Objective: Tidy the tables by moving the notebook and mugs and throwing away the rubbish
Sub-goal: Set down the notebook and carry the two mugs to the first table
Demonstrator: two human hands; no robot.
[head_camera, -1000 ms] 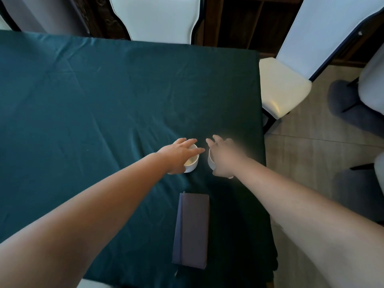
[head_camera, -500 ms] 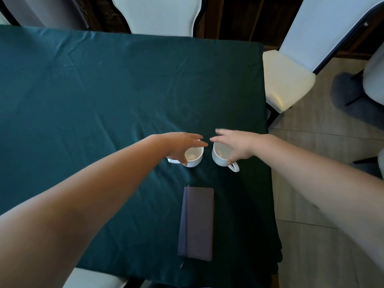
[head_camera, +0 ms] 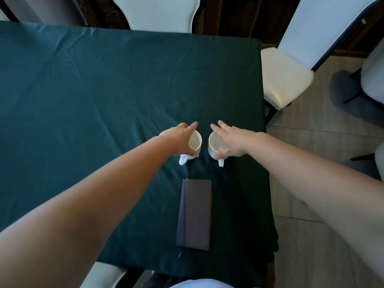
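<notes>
Two white mugs stand side by side on the dark green tablecloth (head_camera: 104, 90), handles pointing toward me. My left hand (head_camera: 178, 140) lies over the left mug (head_camera: 195, 141), fingers stretched flat past its far rim and thumb against its near side. Over the right mug (head_camera: 215, 142), my right hand (head_camera: 232, 140) mirrors this, fingers extended and thumb at the near wall. Neither hand is curled around its mug. A dark purple notebook (head_camera: 195, 213) lies shut on the cloth just in front of the mugs, near the table's front edge.
A white padded chair (head_camera: 284, 80) stands off the table's right corner and another chair back (head_camera: 158, 11) at the far side. A white seat (head_camera: 104, 275) sits under the near edge. Grey chairs (head_camera: 374, 75) stand on the tiled floor to the right.
A second ago both hands were cupped tightly over the mugs. Their fingers have since straightened and spread, uncovering the mug openings and handles. The mugs and notebook stay put on the cloth.
</notes>
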